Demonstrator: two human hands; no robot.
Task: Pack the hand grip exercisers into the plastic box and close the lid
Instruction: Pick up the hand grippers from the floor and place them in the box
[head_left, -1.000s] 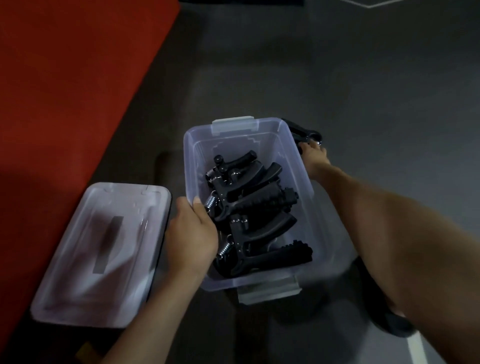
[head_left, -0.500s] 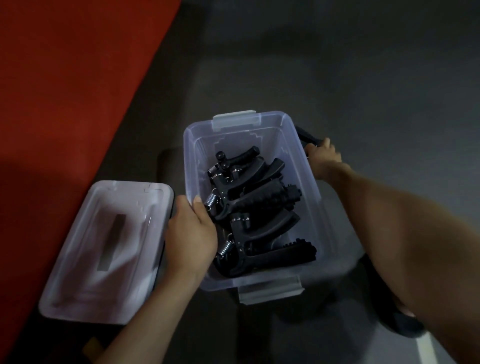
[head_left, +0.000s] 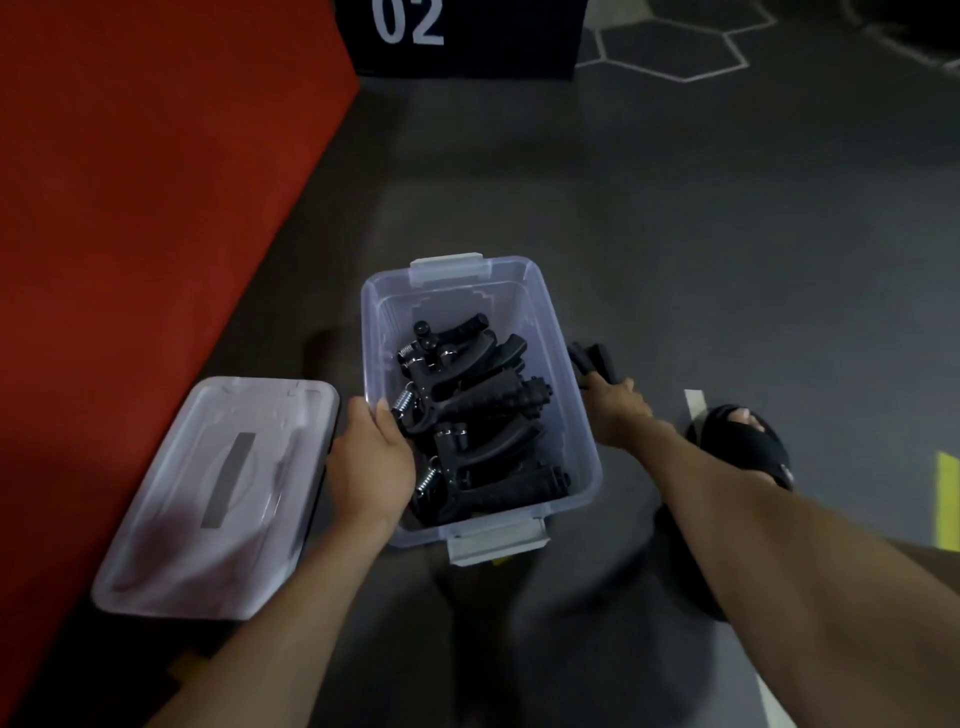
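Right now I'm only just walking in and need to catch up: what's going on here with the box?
A person is packing hand grip exercisers into a clear plastic box on the floor. The left hand grips the box's left rim, while the right hand holds one more exerciser just outside the right wall. The lid lies off to the left, not yet on.

Left hand (head_left: 370, 462) grips plastic box (head_left: 574, 415) rim, exercisers (head_left: 478, 415) inside; right hand (head_left: 615, 413) holds exerciser (head_left: 592, 358) just outside; lid (head_left: 218, 499) left of left hand.
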